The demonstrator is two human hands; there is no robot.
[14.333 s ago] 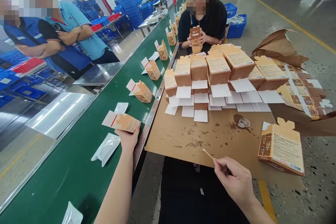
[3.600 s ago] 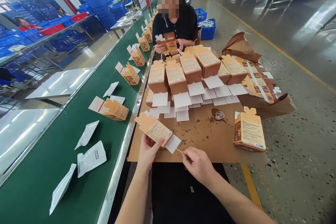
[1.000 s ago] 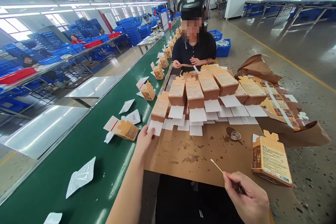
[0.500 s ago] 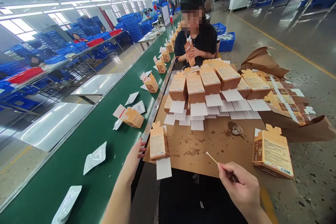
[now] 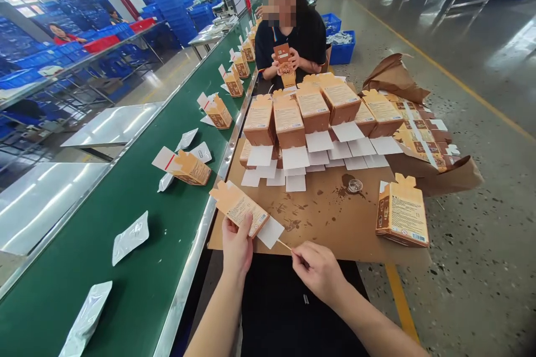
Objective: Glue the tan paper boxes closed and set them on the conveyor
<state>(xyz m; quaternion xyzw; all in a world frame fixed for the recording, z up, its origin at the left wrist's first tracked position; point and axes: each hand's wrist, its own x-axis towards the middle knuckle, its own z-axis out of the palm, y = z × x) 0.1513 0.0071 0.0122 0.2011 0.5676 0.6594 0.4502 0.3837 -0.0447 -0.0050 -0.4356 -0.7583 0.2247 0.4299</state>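
My left hand [image 5: 237, 242] is closed on a small printed carton [image 5: 240, 207], tilted over the near left corner of the cardboard-covered table. A white flap [image 5: 270, 232] sticks out from the carton's near end. Between the thumb and fingers of my right hand [image 5: 316, 268] is a thin cotton swab [image 5: 285, 245]. Its far end meets the flap's edge or lies behind it, so the tip is hidden. Farther back on the cardboard sits a small clear dish [image 5: 355, 186] beside dark wet spots.
A green conveyor belt [image 5: 138, 189] runs along the left with silvery pouches [image 5: 130, 237] and open cartons [image 5: 188, 168] on it. Stacked cartons [image 5: 288, 122] stand at the table's back, one carton [image 5: 402, 213] at right. A co-worker [image 5: 288, 39] opposite holds a carton.
My left hand has taken hold of the carton at the table's left edge, lifting and tilting it. My right hand has moved left, bringing the swab to the flap. The view has shifted.
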